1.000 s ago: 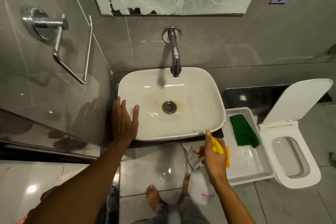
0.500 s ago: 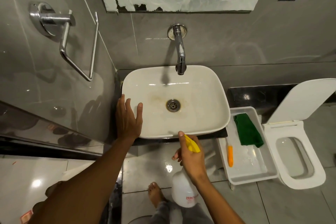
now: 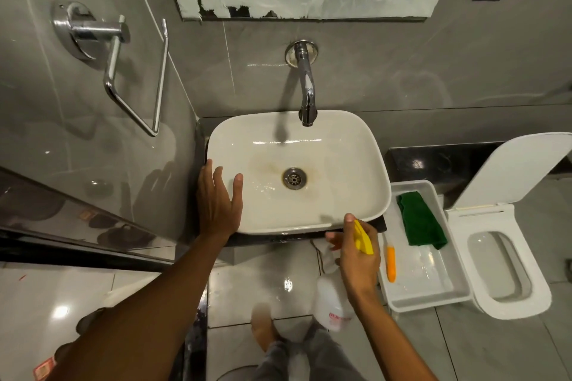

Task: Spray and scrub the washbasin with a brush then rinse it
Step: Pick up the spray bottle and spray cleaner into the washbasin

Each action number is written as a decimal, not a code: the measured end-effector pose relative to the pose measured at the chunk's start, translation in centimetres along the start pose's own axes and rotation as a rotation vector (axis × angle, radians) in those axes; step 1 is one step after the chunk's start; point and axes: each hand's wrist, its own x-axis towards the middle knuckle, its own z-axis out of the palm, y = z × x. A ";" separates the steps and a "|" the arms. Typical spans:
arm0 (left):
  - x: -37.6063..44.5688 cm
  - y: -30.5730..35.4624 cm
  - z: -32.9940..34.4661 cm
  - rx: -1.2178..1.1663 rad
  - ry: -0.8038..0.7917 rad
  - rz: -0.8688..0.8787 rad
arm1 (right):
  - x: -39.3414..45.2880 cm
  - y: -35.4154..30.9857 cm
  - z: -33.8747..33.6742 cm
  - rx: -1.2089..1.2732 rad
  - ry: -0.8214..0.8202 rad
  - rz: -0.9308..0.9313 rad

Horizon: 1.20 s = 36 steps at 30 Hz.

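- My right hand (image 3: 359,260) was clamped on the spray bottle (image 3: 332,303) at its neck, finger by the yellow trigger (image 3: 362,237), nozzle aimed at the washbasin (image 3: 349,164) from just off its front rim.
- My left hand (image 3: 218,201) lay flat, fingers spread, on the basin's left rim, holding nothing.
- Bottle looked like light, stiff plastic, probably slick when wet; neck grip suited it.
- Basin: hard glazed surface, brown staining around the drain (image 3: 294,178).
- Orange-handled brush (image 3: 391,263) lay in the white tray (image 3: 433,300) beside the basin; I'd take it by the handle.
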 end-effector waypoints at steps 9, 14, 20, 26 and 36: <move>-0.2 0.4 -0.2 -0.030 0.023 -0.001 | 1.1 1.0 -2.8 -0.059 0.124 0.007; -0.3 0.4 -0.3 -0.008 0.009 -0.001 | 0.9 2.3 -2.6 -0.090 0.064 -0.051; -0.3 1.0 -0.7 0.049 -0.015 -0.002 | 0.9 2.7 -2.2 0.009 -0.098 0.011; -0.6 2.4 -0.3 0.172 -0.036 0.134 | 2.4 2.7 -4.4 0.017 -0.058 -0.036; -5.3 17.4 9.0 0.100 -0.245 0.462 | 11.2 5.4 -14.7 0.192 0.200 -0.026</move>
